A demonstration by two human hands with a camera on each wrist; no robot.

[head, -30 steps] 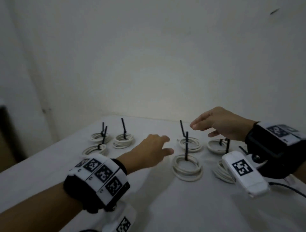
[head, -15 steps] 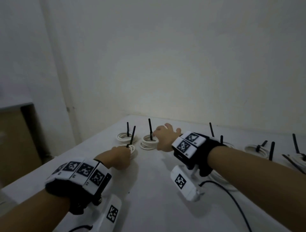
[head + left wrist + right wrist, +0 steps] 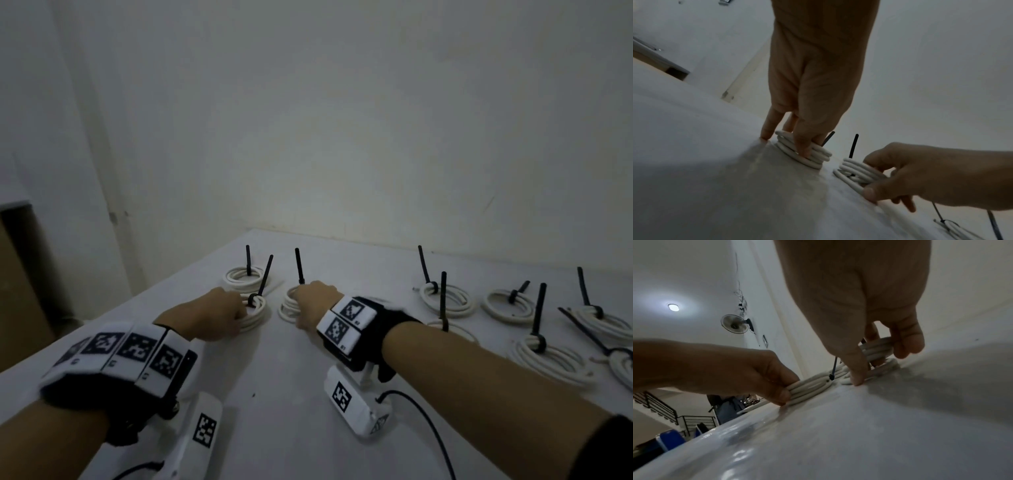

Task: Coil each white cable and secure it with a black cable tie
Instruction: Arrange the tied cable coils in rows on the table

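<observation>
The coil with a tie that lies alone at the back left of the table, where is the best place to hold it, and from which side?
Probably pinch the near arc of the back coil from above, opposite its upright tie. It lies flat, and the strands are bundled there.

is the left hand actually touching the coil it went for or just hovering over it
Touching. The left wrist view shows the left hand with its thumb pressed on the side of the white coil.

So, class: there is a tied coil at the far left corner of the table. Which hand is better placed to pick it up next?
Left. The left hand grips the coil just in front of the far-left coil; the right hand grips another coil further right.
</observation>
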